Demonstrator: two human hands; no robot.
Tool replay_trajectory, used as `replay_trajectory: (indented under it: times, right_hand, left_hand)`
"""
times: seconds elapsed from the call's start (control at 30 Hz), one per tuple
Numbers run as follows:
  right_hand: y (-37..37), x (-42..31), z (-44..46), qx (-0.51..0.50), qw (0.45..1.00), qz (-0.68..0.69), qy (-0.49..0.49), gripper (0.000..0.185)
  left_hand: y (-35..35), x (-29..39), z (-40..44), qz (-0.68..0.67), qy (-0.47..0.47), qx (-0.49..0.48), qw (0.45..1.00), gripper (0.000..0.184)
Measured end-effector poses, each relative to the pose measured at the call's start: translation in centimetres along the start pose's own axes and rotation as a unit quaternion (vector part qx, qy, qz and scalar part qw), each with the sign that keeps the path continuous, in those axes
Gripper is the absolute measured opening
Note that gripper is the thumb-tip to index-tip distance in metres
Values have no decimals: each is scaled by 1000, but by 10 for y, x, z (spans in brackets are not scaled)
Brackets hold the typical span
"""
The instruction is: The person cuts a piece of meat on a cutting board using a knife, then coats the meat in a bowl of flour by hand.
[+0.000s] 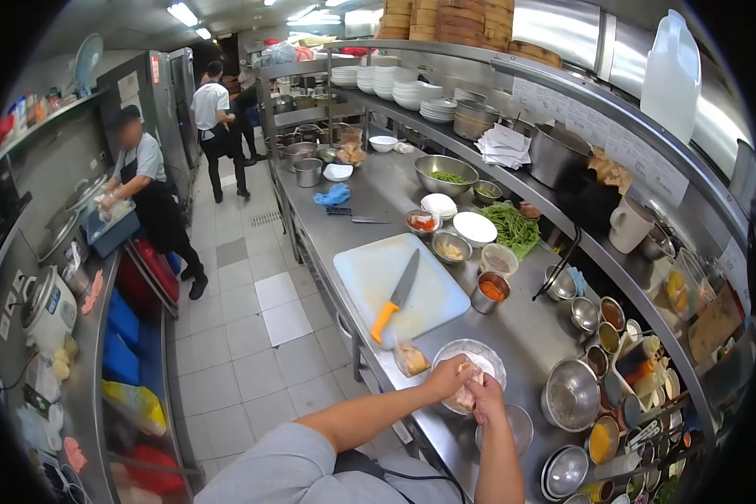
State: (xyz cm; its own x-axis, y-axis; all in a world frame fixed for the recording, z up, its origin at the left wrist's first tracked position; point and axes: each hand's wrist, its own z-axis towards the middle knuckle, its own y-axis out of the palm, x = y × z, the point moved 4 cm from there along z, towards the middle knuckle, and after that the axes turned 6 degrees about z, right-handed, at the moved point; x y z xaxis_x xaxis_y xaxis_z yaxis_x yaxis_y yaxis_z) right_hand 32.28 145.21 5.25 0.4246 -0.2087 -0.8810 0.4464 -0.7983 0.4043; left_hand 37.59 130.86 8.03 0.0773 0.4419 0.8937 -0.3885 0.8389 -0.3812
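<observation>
Both of my hands meet over a metal bowl [496, 357] with white powder inside. My left hand [447, 378] and my right hand [485, 398] are closed around a pale, raw-looking piece of meat [472, 383]; fingers cover part of it. Left of the bowl, touching distance from my left hand, lies a clear plastic bag [411, 359] of orange-tan food. A knife [399, 294] with a yellow handle rests on the white cutting board [357, 267]. An empty metal bowl [517, 428] sits partly behind my right forearm.
A tin [490, 294] of orange-red food, green beans [512, 227] and small bowls line the counter beyond the board. Sauce tins and a large bowl [570, 395] crowd the right. A shelf [445, 126] overhangs the counter. In the aisle, a person [143, 185] handles a blue tub [109, 231].
</observation>
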Motion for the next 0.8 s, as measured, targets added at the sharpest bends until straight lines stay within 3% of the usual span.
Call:
replay_trajectory:
  times: [0.53, 0.73, 0.8]
  right_hand:
    - [8, -6, -8, 44, 998, -32, 22, 34]
    - [10, -6, -6, 59, 997, -38, 26, 28]
    - [9, -6, -4, 81, 994, -73, -26, 16]
  left_hand:
    - [5, -6, 0, 43, -17, 0, 999, 30]
    - [3, -6, 1, 28, -32, 37, 998, 32]
    - [1, -4, 2, 6, -40, 44, 998, 33]
